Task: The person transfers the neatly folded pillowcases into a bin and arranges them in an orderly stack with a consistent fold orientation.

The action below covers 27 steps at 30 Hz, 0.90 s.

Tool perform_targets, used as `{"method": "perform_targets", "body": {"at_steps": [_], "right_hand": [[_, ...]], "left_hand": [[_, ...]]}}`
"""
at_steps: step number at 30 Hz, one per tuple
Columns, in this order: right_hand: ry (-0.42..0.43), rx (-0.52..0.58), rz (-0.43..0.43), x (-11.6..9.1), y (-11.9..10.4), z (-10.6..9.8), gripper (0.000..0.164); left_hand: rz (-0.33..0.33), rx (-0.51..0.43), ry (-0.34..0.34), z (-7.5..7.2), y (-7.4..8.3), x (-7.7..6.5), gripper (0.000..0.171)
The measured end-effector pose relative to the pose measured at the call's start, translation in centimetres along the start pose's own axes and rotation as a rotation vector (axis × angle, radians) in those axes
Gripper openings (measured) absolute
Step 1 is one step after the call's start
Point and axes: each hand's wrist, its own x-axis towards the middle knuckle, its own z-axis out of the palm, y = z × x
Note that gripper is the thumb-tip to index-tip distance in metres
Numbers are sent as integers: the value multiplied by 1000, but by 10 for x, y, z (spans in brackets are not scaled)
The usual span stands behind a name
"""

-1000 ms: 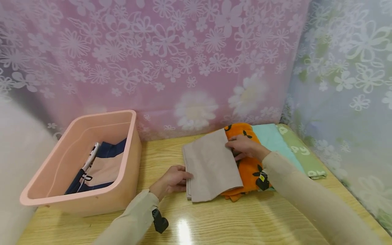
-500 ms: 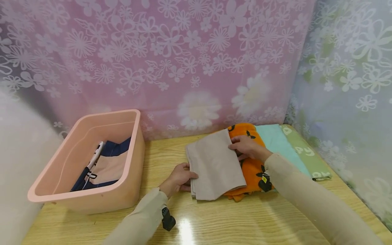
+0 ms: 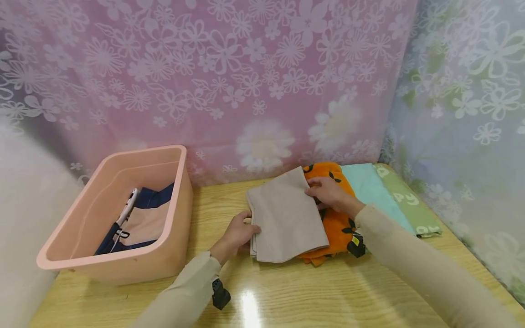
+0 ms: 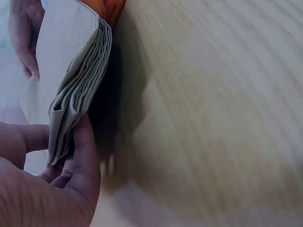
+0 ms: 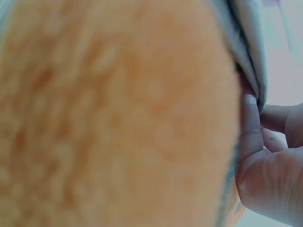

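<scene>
Folded beige cloth (image 3: 287,223), one: before you on the wooden table (image 3: 348,296), between your hands, its right part overlapping the orange cloth (image 3: 338,230).
Pale sleeves (image 3: 176,291), two, yours; black device (image 3: 220,295) at your left wrist.
Left hand (image 3: 237,231): yours, clamped on the beige cloth's left edge, thumb above, fingers beneath; many stacked layers show in your left wrist view.
Right hand (image 3: 331,193): yours, thumb and fingers pinching the beige cloth's right edge, above the orange cloth; contact with the latter you cannot tell.
Pink tub (image 3: 172,255): to your left, well apart from the beige cloth; holding navy-and-pink fabric (image 3: 145,223) and a narrow white item, kind unclear.
Orange cloth: dark leaf motifs.
Mint cloth (image 3: 365,187): just right of the orange.
Green cloth (image 3: 404,196): beside the mint, white lettering.
Pink floral curtain (image 3: 205,68): behind all.
</scene>
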Motion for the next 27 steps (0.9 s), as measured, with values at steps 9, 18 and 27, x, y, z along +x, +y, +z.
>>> {"method": "perform_targets", "body": {"at_steps": [9, 18, 27], "right_hand": [[19, -10, -50, -12, -21, -7, 54], [-12, -18, -109, -22, -47, -13, 51], [-27, -21, -131, -27, -76, -19, 53]], "left_hand": [[37, 52, -26, -13, 27, -9, 41], [85, 56, 25, -19, 49, -25, 41], [137, 109, 111, -25, 73, -42, 42]]}}
